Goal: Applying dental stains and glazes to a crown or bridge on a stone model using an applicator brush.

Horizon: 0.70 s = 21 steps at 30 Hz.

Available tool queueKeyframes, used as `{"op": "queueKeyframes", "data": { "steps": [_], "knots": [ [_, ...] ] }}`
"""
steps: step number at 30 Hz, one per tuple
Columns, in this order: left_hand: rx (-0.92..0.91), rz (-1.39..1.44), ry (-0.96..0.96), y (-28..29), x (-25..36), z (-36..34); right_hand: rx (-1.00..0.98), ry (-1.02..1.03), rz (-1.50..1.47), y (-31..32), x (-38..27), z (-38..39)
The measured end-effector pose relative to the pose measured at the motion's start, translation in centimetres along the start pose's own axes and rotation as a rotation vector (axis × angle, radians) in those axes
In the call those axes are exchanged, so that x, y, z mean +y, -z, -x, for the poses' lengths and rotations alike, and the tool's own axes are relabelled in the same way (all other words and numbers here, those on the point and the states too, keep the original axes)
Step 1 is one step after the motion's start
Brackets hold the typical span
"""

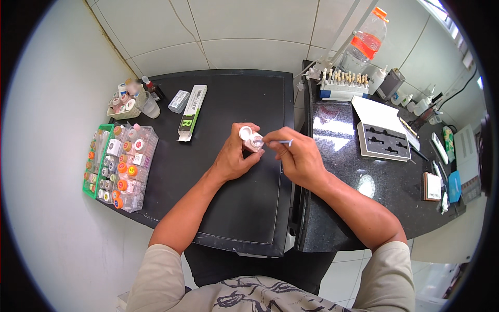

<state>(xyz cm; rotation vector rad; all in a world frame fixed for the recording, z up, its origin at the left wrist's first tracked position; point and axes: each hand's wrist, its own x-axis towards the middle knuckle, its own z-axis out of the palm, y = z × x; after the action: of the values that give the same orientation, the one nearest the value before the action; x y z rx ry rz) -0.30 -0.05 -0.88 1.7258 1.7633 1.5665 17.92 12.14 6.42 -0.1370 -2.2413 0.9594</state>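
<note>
My left hand is closed around a small white jar with pinkish contents and its round white lid flipped open, above the black desk. My right hand pinches a slim light-coloured tool whose tip is at the jar's mouth; whether it touches the contents is too small to tell. Behind my hands on the desk lie a long white-and-green carton and a small grey box.
Left are bottle crates and a tray of jars. On the right counter stand a tooth shade guide, an open foam-lined box, a large plastic bottle, small bottles, pens and a notepad.
</note>
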Motion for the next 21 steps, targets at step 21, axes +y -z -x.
{"op": "queueKeyframes", "data": {
  "steps": [21],
  "knots": [
    [-0.077, 0.02, 0.206, 0.0, -0.6, 0.5, -0.014, 0.021, -0.012, -0.1, 0.7, 0.2]
  ]
}}
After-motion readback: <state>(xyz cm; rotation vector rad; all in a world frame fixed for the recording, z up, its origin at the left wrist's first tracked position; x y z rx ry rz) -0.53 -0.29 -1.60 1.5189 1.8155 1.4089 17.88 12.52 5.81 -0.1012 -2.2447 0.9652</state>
